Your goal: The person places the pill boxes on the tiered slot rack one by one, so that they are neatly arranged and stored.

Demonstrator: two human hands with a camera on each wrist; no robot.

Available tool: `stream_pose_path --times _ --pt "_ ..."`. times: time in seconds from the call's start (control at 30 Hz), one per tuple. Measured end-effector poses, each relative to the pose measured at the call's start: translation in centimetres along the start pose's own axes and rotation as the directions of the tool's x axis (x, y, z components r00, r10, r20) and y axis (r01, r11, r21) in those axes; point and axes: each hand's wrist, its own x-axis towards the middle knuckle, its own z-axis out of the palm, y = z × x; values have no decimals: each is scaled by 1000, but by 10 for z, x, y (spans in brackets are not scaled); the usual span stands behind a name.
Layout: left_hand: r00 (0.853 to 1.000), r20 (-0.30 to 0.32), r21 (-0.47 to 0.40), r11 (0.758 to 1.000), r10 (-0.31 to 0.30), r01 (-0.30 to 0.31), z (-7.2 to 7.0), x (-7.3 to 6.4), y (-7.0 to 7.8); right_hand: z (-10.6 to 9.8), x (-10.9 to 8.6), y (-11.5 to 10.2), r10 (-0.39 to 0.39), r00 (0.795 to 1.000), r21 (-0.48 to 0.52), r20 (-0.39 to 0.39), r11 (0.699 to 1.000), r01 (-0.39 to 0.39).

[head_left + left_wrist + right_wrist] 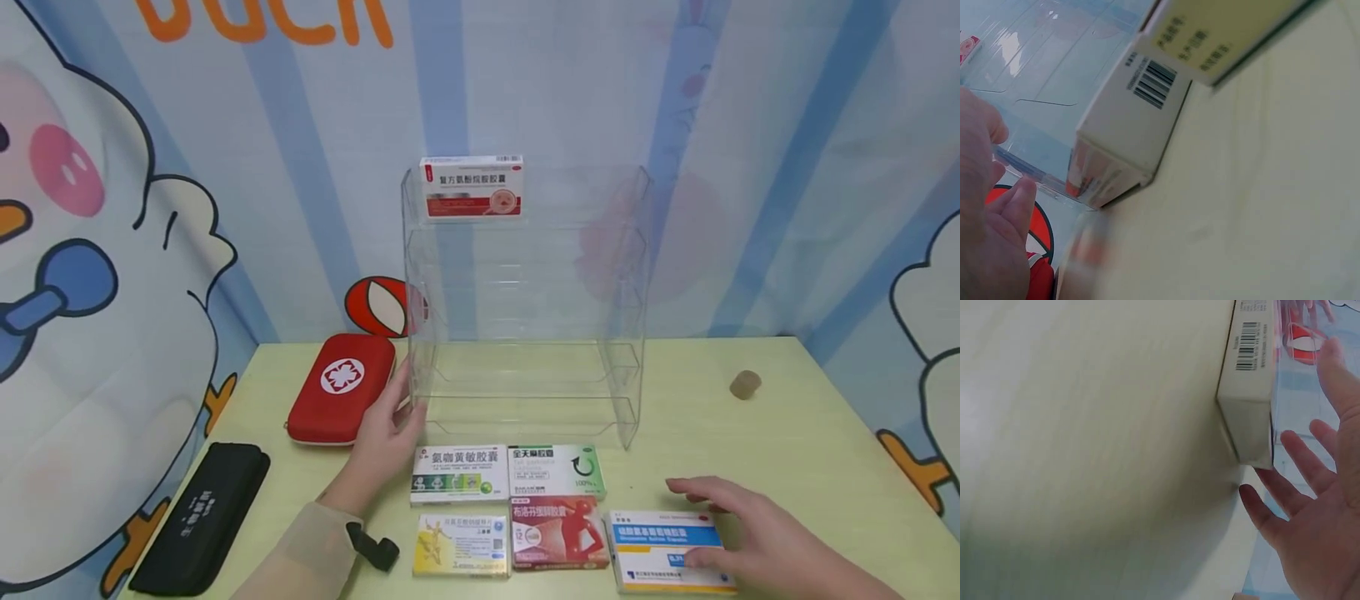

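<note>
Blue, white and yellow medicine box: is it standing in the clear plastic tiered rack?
No, that box lies flat on the pale yellow table by the right hand, outside the rack.

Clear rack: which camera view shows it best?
The head view: the clear rack stands nearly whole there, both side walls and its tiers visible, the left hand beside it. The left wrist view shows only part, past hand and box; the right wrist view, just fragments behind the fingers.

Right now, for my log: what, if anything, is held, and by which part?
The right hand holds nothing, spread at the blue-white box; whether the left hand grips the rack's side is unclear.
</note>
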Motion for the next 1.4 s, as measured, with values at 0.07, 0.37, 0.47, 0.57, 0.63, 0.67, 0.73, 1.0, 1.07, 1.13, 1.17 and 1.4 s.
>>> stream_pose_path --times 0.07,0.37,0.47,0.57,0.63,0.67,0.73,1.0,1.07,1.13,1.17,1.4 --pt "1000 5 -5 1000 -10 10 0 0 1 -1 -3 4 52 997 47 55 997 -54" --pt "1000 7 -18 1000 -16 16 -1 -4 1 -3 -9 9 205 970 84 126 973 -217" --pt "1000 8 -14 1000 -26 26 -1 -4 2 -2 -8 9 241 964 53 116 967 -248" --pt "999 10 -9 999 -32 32 0 -3 2 -1 -7 10 243 964 39 109 968 -248" --pt "999 9 -12 999 -32 32 0 -3 2 -1 -7 10 244 964 37 106 968 -249" --pt "999 10 -13 999 -32 32 1 -3 2 -1 -8 9 249 963 37 103 967 -254" --pt "1000 10 -16 999 -27 27 1 -3 2 -2 -9 9 252 963 35 95 966 -256" --pt "1000 4 -5 1000 -19 19 -2 -5 4 -6 -9 6 253 967 43 38 966 -254" --pt "1000 4 -4 1000 -14 14 -2 -5 3 -7 -10 8 261 965 91 30 960 -263" --pt "1000 4 -3 1000 -12 12 -3 -4 3 -9 -13 10 261 965 148 11 954 -259" --pt "1000 3 -4 1000 -8 8 -3 -4 3 -10 -14 11 237 971 167 -3 958 -233" --pt "1000 16 -28 1000 -6 6 -2 -4 1 -16 -23 15 125 981 125 -150 986 -106"
